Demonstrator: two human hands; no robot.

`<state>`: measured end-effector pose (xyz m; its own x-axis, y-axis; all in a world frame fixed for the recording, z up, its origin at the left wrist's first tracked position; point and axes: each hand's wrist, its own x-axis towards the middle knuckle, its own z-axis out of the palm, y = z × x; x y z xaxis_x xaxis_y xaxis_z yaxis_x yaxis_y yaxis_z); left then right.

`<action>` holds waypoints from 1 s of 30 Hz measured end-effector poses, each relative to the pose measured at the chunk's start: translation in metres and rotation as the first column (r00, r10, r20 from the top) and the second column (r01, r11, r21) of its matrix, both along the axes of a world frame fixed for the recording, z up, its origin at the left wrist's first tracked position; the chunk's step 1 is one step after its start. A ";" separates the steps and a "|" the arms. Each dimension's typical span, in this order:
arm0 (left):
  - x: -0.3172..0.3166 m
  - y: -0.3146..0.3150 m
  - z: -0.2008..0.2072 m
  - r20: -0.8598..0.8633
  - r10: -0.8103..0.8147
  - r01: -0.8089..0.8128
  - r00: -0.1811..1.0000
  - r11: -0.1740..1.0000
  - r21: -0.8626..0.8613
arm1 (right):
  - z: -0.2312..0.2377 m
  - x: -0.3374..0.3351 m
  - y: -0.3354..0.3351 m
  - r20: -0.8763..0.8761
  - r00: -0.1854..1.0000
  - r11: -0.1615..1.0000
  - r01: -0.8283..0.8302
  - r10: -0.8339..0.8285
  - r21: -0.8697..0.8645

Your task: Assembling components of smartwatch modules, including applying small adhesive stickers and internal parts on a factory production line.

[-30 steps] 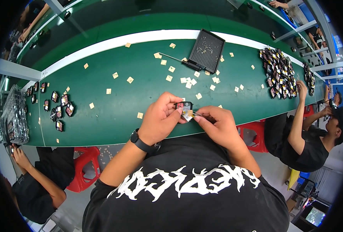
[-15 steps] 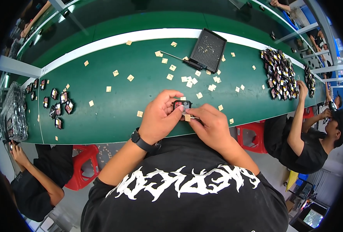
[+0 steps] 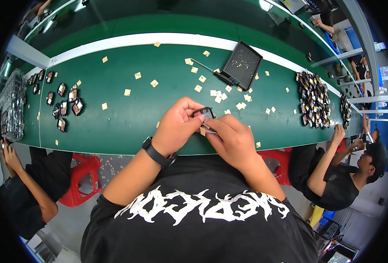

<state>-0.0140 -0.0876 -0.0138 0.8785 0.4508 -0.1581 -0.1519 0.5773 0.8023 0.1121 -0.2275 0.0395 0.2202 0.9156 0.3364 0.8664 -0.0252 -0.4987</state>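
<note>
A small black device (image 3: 205,111) with round lens-like spots and a red patch is gripped in my left hand (image 3: 179,126), between thumb and fingers. My right hand (image 3: 232,139) is closed, its thumb and forefinger pressed at the device's lower edge. A small tan square (image 3: 203,131) shows beside these right fingertips, along with a thin greyish edge that I cannot make out. What exactly the right fingers pinch is partly hidden. Both hands are close together above the near edge of the green table (image 3: 128,127).
Tan paper squares (image 3: 218,99) lie scattered over the table. Beyond my hands sits a black gridded tray (image 3: 246,61) with a thin rod beside it. Black devices form a pile (image 3: 314,101) at right and a loose group (image 3: 64,108) at left. People sit on both sides.
The view has shifted slightly. The device has tilted in my left hand, and my right fingertips have come further over its lower part. The tan square has moved with them.
</note>
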 end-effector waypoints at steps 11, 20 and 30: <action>0.000 -0.006 -0.003 0.056 0.111 -0.109 0.992 0.993 -0.042 | 0.002 -0.004 0.009 -0.717 0.627 0.952 0.193 -0.305 -0.237; -0.001 -0.013 -0.002 0.069 0.126 -0.131 0.990 0.988 0.077 | -0.013 -0.003 0.012 -0.596 0.742 0.951 0.232 -0.308 -0.203; -0.005 -0.013 -0.008 0.058 0.070 -0.079 0.996 0.981 0.176 | -0.017 0.000 0.018 -0.672 0.670 0.948 0.259 -0.314 -0.184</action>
